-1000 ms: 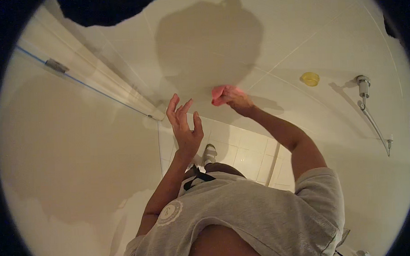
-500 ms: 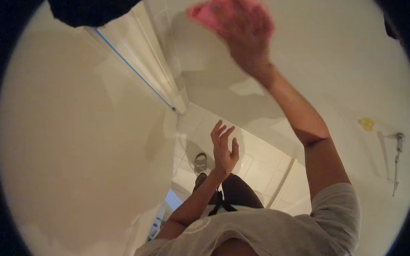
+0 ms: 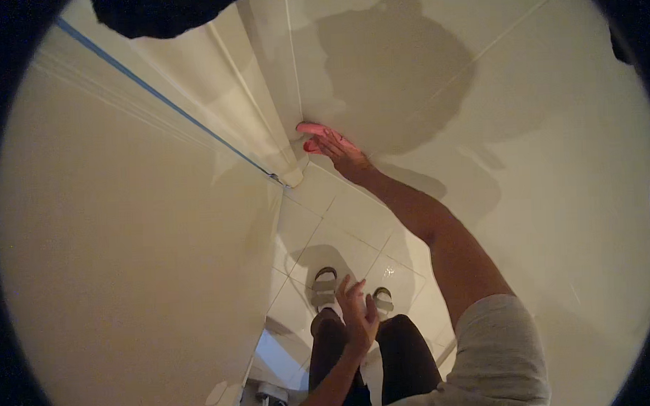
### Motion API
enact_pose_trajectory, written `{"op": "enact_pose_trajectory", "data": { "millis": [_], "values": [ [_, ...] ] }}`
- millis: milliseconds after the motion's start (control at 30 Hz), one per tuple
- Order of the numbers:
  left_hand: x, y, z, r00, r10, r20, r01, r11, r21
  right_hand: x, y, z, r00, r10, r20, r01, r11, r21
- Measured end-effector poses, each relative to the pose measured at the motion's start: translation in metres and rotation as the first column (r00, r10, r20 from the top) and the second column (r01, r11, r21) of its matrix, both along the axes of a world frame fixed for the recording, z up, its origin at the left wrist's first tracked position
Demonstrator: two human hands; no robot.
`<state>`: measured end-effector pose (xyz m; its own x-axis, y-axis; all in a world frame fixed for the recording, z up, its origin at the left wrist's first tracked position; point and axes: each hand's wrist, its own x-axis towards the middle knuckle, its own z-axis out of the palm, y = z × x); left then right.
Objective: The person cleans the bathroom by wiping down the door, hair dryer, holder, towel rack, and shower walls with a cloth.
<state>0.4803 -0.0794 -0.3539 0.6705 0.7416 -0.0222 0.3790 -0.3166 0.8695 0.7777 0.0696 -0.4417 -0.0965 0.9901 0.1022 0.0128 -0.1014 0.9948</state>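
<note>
A pink cloth (image 3: 312,130) lies pressed against the light tiled wall (image 3: 437,127), close to the corner beside the door frame. My right hand (image 3: 343,158) is on the cloth, fingers laid over it and pointing toward the corner. Part of the cloth shows past the fingertips and above the hand; the rest is under the palm. My left hand (image 3: 357,316) hangs in the air over my legs, holding nothing, its fingers loosely bent and apart.
A pale door (image 3: 140,231) fills the left side, next to a white door frame (image 3: 254,112) with a blue strip (image 3: 164,100). Below are light floor tiles (image 3: 354,223) and my sandals (image 3: 324,285). A grey-white object (image 3: 272,396) stands at the lower left. Shadows fall on the wall.
My right hand has brought the pink cloth down and left, from high on the wall to the corner. My left hand sits lower in view. The view has shifted; the wall tap is out of sight.
</note>
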Motion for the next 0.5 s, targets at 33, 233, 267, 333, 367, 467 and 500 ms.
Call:
{"op": "enact_pose_trajectory", "data": {
  "millis": [33, 233, 267, 333, 367, 467, 500],
  "values": [
    [0.005, -0.004, -0.037, 0.996, -0.045, 0.071, 0.049, 0.997, -0.059, 0.026, -0.003, -0.048, 0.962, -0.124, 0.244, 0.103, 0.99, 0.101],
    [-0.022, -0.024, -0.127, 0.999, -0.031, -0.01, 0.026, 0.939, -0.342, -0.014, -0.03, -0.177, -0.832, 0.362, 0.422, 0.356, 0.93, -0.096],
    [-0.018, -0.018, -0.12, 0.998, -0.06, -0.029, 0.052, 0.97, -0.239, -0.019, -0.042, -0.189, -0.886, 0.441, -0.141, 0.45, 0.893, -0.036],
    [-0.013, -0.015, -0.121, 0.994, -0.095, -0.045, 0.089, 0.989, -0.122, -0.019, -0.071, -0.202, -0.89, 0.439, -0.123, 0.451, 0.888, -0.09],
    [-0.015, -0.02, -0.123, 0.995, -0.092, -0.035, 0.087, 0.99, -0.114, -0.018, -0.094, -0.207, -0.892, 0.437, -0.113, 0.45, 0.88, -0.151],
    [-0.014, -0.04, -0.129, 0.995, -0.096, 0.028, 0.099, 0.983, -0.153, -0.011, -0.172, -0.203, -0.864, 0.448, -0.228, 0.496, 0.834, -0.243],
    [-0.015, -0.045, -0.13, 0.996, -0.075, 0.048, 0.082, 0.979, -0.185, -0.01, -0.192, -0.19, -0.853, 0.465, -0.237, 0.515, 0.822, -0.242]
  ]
}}
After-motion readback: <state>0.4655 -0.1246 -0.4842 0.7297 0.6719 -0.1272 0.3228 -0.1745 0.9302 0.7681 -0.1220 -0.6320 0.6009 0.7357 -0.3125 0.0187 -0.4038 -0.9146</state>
